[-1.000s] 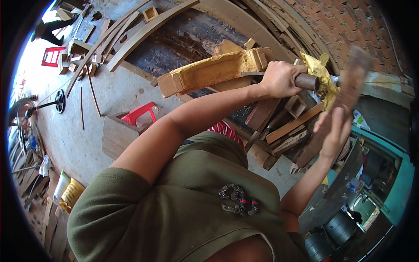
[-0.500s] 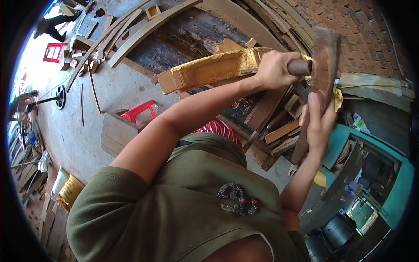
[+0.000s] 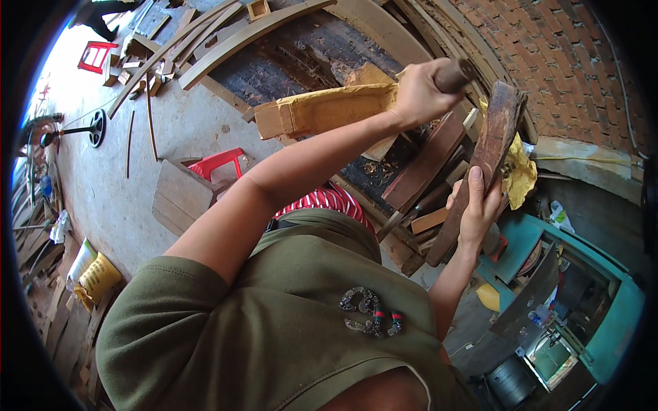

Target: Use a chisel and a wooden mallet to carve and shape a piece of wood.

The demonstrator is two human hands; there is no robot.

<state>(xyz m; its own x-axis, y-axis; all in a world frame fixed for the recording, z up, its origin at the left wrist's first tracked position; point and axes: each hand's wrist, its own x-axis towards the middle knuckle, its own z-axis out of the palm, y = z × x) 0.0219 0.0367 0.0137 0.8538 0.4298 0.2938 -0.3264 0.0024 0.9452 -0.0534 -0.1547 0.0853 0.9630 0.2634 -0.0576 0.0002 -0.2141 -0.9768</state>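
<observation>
- Long, dark brown wooden bar with a broad, flat upper end (image 3: pixel 497 120) is slanting upward at the person's right side, just beside the brick wall (image 3: pixel 548 75).
- The right hand (image 3: pixel 480 209) is grasping this bar below its middle, the thumb lying along its face.
- The left hand (image 3: pixel 423 97) is clenching a thick, round, dark brown handle (image 3: pixel 456 75); whatever is lying beyond the fist is being hidden.
- Bar and handle are standing apart, near each other, so no contact is showing.
- A long, yellow wooden block with a shallow hollow along its side (image 3: pixel 336 113) is lying over the dark wooden tabletop (image 3: pixel 257 75), its right end disappearing behind the left hand; whether they are touching, I cannot tell.
- As for progress, the hollow is already showing, and loose wood shavings (image 3: pixel 371 168) are lying nearby, seemingly suggesting some cutting is done; how much is remaining is not showing.
</observation>
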